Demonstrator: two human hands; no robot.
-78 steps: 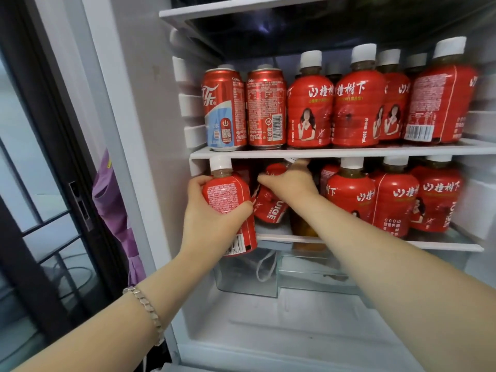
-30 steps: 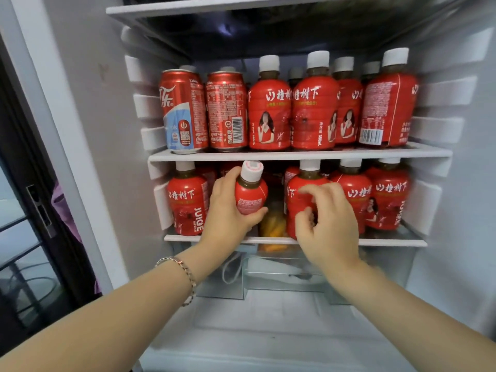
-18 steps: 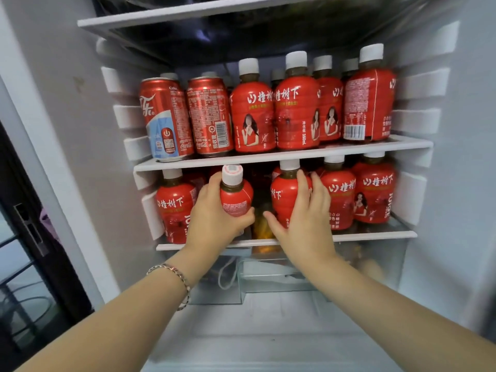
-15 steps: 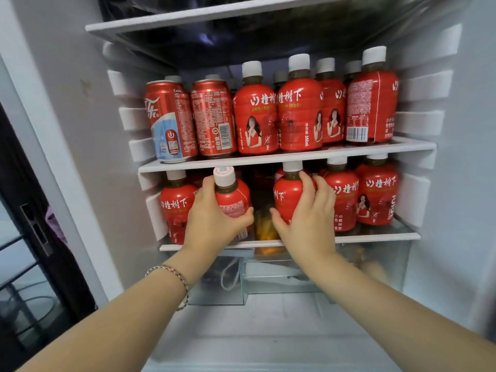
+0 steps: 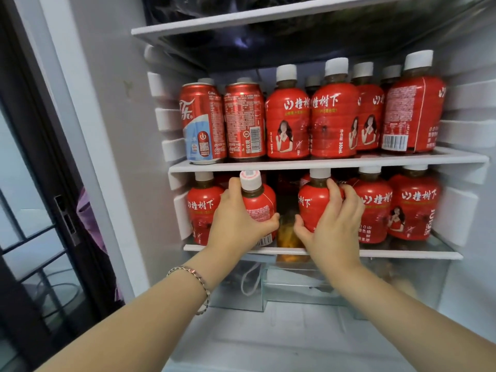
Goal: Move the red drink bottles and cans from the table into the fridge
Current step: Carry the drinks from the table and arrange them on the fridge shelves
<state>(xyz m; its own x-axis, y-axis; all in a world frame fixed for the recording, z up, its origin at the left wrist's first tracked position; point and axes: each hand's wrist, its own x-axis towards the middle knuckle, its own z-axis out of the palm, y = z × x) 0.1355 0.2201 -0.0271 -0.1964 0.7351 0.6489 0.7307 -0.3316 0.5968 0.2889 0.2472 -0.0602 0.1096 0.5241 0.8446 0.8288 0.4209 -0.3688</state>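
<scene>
While L hand [image 5: 237,224] grips tilted bottle [image 5: 259,208] (lower shelf [image 5: 402,254]), R hand [image 5: 331,226] grips another.

A home setting, seen at an open white fridge [image 5: 112,146]. Its shelves [image 5: 322,163] hold rows of red drink bottles [image 5: 332,122] and cans [image 5: 202,124]. Left of the fridge stands a dark-framed glass door [image 5: 40,210], with purple cloth [image 5: 86,210] hanging between them.

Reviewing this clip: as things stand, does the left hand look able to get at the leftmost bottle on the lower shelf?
Probably yes, once freed: the leftmost bottle stands at the shelf front right beside the left hand, nothing before it. But that hand is wrapped round another bottle.
</scene>
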